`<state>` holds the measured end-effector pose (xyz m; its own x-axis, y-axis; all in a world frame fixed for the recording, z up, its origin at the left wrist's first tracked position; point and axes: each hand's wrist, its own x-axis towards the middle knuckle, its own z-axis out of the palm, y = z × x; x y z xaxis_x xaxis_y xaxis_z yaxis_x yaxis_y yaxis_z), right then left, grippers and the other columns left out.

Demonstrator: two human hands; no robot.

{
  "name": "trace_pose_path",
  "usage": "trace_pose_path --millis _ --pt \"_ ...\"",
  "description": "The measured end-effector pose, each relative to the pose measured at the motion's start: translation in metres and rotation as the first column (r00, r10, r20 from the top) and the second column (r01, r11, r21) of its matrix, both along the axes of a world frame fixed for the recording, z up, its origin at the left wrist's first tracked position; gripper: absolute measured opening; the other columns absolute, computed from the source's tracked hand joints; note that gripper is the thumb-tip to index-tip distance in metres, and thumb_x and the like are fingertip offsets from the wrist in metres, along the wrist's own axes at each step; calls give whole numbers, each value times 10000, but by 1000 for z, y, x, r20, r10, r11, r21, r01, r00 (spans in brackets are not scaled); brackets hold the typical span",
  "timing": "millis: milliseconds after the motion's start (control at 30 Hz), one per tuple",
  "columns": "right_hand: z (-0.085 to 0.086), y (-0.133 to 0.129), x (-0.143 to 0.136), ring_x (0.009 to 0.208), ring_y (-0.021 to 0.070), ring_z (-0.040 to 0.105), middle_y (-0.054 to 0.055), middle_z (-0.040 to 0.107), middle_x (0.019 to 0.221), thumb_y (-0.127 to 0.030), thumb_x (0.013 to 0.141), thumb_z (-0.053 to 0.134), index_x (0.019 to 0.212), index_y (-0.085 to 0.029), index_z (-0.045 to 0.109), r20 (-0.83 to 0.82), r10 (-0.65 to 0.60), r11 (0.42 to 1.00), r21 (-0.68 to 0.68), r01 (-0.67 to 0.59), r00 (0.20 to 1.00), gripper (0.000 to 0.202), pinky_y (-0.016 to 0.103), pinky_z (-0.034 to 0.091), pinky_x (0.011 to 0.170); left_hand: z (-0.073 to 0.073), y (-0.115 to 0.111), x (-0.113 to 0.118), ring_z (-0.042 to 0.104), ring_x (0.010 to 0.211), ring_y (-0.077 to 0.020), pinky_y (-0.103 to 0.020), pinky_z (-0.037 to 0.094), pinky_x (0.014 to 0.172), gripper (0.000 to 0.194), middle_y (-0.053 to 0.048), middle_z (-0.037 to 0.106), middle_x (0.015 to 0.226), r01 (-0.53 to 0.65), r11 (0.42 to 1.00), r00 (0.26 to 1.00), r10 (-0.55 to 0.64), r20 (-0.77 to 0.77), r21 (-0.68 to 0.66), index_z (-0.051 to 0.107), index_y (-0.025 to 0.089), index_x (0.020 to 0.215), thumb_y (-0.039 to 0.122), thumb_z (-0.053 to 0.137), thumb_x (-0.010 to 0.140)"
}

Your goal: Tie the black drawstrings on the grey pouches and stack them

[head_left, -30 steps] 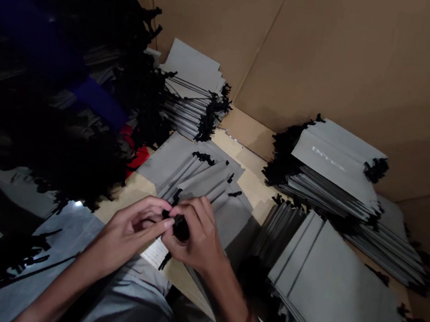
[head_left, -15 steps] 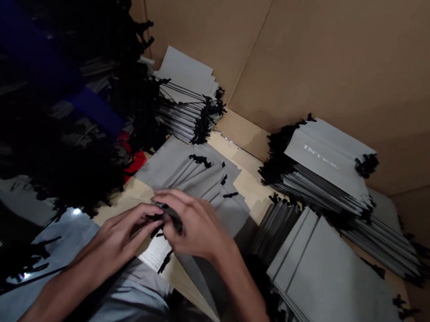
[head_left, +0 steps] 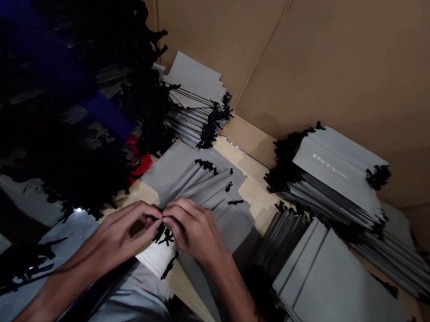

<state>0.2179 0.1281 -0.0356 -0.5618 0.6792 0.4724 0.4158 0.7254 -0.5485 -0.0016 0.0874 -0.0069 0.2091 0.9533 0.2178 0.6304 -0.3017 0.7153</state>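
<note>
My left hand [head_left: 118,233] and my right hand [head_left: 197,230] meet over the near side of the table, thumbs and fingertips pinched together on a black cord [head_left: 166,237]. Its knotted ends dangle below the fingertips; the part between the fingers is mostly hidden. Just beyond my hands, grey fabric bags [head_left: 210,190] lie fanned out with black knotted cord ends showing at their far edge. Under the dangling ends is a white printed sheet [head_left: 155,258], partly covered by the left hand.
Stacked grey bags with black cords [head_left: 343,155] stand at the right back, marked INTEX. A larger grey pile [head_left: 345,293] lies near my right arm, another stack [head_left: 197,73] at the back. Black cords [head_left: 93,173] crowd the left beside a blue strip [head_left: 62,64]. Cardboard [head_left: 340,55] rises behind.
Both hands have drawn closer together, and the right fingers have curled down into a pinch on the black cord. The whole view has shifted slightly, so things appear further right.
</note>
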Motion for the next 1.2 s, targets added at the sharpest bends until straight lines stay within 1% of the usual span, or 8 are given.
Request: trace_pose_path --millis 200,300,433,500,667,867,1067,1200 --pt "-2 -4 -5 995 208 695 61 784 1116 -217 1136 521 1155 -224 674 -20 0 999 47 1 1000 155 336 588 817 -1 2 6 714 622 -143 -200 527 587 58 41 744 743 -93 993 996 92 18 65 748 264 947 229 721 909" --pt "-3 -4 -6 995 207 695 64 781 1115 -208 1135 514 1159 -223 666 -42 -17 999 46 19 999 155 333 584 811 -9 1 2 752 673 -149 -185 533 565 82 31 775 801 -104 994 992 106 66 -34 765 272 1017 285 743 939" --pt "-2 -5 -6 978 206 703 71 781 1112 -208 1135 525 1163 -214 657 -65 -39 998 48 42 997 135 329 581 805 -22 -2 -10 806 823 -186 -216 642 729 247 2 836 1011 -85 973 975 126 186 -212 765 294 1188 382 810 961" --pt "-2 -6 -6 978 205 706 72 781 1109 -209 1133 538 1160 -215 656 -64 -43 998 44 46 997 121 328 581 810 -24 -4 -13 812 862 -210 -247 666 774 241 -5 843 1036 -110 961 959 170 229 -255 778 291 1153 409 831 951" --pt "-2 -6 -6 964 201 700 64 782 1109 -219 1133 547 1152 -212 668 -58 -47 998 48 50 997 122 324 577 808 -21 -2 -14 808 867 -224 -278 678 852 181 -20 824 931 -127 964 938 193 289 -232 778 254 919 420 850 908" --pt "0 -6 -5 955 199 681 49 773 1111 -223 1131 540 1138 -210 682 -44 -44 997 56 47 998 142 320 556 794 -12 2 -14 777 820 -186 -218 628 791 105 -18 791 890 -79 982 950 126 285 -170 758 237 887 325 800 926" --pt "3 -5 -4 960 197 672 40 775 1135 -239 1134 529 1120 -228 687 11 -31 1000 7 31 999 159 311 537 788 -13 2 -19 760 817 -172 -191 605 758 121 -19 767 890 -36 981 958 88 273 -188 745 221 924 336 762 959" --pt "3 -3 -4 979 204 677 51 778 1125 -251 1142 514 1114 -224 693 33 -37 999 12 36 999 183 314 534 795 -11 3 -16 787 822 -180 -205 642 773 132 -22 787 911 -34 978 938 103 332 -208 729 230 916 334 808 920"
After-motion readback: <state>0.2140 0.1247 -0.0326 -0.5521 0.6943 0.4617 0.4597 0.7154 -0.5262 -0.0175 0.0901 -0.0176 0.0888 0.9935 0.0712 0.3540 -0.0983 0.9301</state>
